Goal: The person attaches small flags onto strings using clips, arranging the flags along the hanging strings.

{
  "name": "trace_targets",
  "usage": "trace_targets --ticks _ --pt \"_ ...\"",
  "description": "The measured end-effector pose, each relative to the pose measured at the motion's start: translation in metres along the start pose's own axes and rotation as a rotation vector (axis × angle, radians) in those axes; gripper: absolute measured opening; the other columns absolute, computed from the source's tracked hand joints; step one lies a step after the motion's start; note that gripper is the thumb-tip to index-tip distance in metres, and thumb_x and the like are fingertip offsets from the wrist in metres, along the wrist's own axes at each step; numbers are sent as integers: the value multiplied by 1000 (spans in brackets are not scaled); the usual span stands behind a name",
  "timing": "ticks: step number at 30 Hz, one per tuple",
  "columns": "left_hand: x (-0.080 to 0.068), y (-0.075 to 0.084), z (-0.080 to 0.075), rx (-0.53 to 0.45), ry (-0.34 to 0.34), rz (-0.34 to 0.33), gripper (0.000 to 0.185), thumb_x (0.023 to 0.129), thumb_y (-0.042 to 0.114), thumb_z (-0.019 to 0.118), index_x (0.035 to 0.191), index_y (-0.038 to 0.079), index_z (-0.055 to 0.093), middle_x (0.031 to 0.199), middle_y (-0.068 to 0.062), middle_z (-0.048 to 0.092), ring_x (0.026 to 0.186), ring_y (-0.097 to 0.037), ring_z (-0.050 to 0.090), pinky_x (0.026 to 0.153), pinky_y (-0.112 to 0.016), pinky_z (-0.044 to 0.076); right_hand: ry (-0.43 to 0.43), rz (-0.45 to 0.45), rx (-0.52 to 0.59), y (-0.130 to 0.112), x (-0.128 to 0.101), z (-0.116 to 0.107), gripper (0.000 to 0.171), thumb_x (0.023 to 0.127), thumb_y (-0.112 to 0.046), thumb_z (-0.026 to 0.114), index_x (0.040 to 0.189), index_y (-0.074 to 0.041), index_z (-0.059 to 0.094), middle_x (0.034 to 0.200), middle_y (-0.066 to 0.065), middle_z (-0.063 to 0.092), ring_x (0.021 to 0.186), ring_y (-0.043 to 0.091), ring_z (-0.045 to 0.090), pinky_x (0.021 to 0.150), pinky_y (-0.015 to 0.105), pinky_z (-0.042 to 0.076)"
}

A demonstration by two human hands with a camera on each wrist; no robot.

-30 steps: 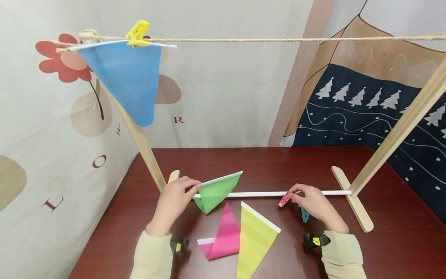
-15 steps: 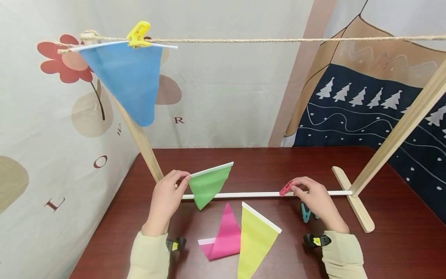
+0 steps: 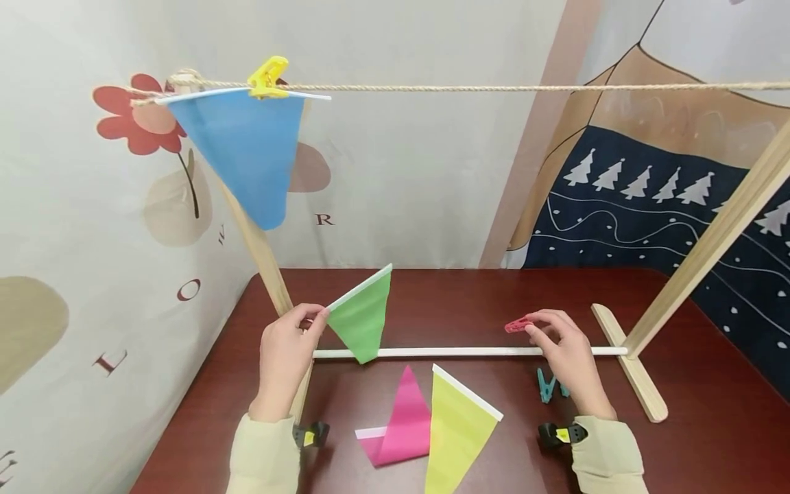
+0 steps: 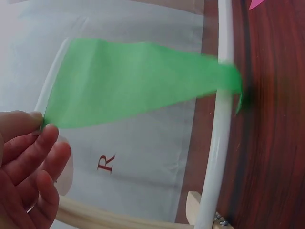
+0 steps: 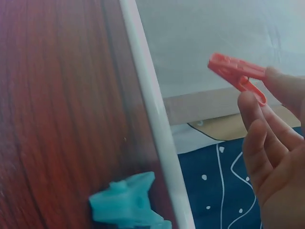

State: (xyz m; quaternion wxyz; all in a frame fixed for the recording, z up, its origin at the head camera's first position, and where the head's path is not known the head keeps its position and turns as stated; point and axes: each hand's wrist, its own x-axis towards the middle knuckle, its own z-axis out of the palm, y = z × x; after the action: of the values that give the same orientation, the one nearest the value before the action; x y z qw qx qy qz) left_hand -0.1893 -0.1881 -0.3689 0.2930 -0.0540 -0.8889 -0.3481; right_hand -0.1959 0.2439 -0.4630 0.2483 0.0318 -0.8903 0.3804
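By one end of its white top edge, my left hand [image 3: 285, 363] pinches a green pennant flag [image 3: 363, 317] between thumb and fingers. The flag hangs tilted, its tip in front of the white rod [image 3: 457, 352]; in the left wrist view the cloth [image 4: 119, 81] crosses the rod. My right hand [image 3: 566, 353] pinches a red clothespin [image 3: 517, 326] above the rod. In the right wrist view, thumb and fingers hold the handle ends of this clothespin [image 5: 233, 69]. Teal clothespins [image 3: 546, 387] lie on the table beside the right hand, partly hidden by it.
A yellow clip [image 3: 269, 77] fixes a blue pennant [image 3: 247, 151] to the rope [image 3: 444, 88] strung above. Wooden posts [image 3: 697, 254] stand at both sides. A folded pink pennant [image 3: 409, 425] and a yellow pennant [image 3: 459, 432] lie on the table [image 3: 494, 295] in front.
My left hand has moved left, lifting the green flag off the table, and the flag now hangs more steeply. My right hand has raised the red clothespin off the table. The head view has shifted slightly.
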Motion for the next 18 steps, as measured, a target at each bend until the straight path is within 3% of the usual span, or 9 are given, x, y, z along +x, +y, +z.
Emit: trace_targets --ticks 1,4,6,13,18 --pt "0 -1 -1 -7 0 -17 12 83 34 61 84 24 67 67 12 60 62 -4 55 57 -27 40 13 -7 2 2 0 2 30 84 -42 57 112 -33 57 108 -10 51 73 5 55 52 24 47" --pt "-1 -4 -2 -40 -3 -37 11 83 36 61 83 26 66 65 13 61 60 -1 57 55 -25 40 -11 18 47 -34 -4 -9 30 84 -33 61 110 -19 60 109 0 50 76 11 54 55 24 47" --pt "-2 -5 -2 -53 -15 -27 11 83 35 61 84 26 65 66 14 62 59 0 57 54 -23 41 9 24 28 -47 -6 -13 27 83 -31 63 105 -16 63 107 0 49 79 13 52 58 20 46" --pt "-4 -3 0 -5 6 130 6 81 28 65 82 23 67 69 16 54 59 -3 48 51 -24 37 92 74 11 -55 -4 -16 20 84 -27 61 96 -12 68 104 -3 48 91 12 45 65 14 40" --pt "-3 0 -3 -2 5 161 4 80 25 67 80 21 69 75 17 55 59 -2 45 51 -22 36 134 95 4 -59 -7 -17 19 83 -23 63 92 -8 70 105 -3 52 92 12 47 66 10 40"
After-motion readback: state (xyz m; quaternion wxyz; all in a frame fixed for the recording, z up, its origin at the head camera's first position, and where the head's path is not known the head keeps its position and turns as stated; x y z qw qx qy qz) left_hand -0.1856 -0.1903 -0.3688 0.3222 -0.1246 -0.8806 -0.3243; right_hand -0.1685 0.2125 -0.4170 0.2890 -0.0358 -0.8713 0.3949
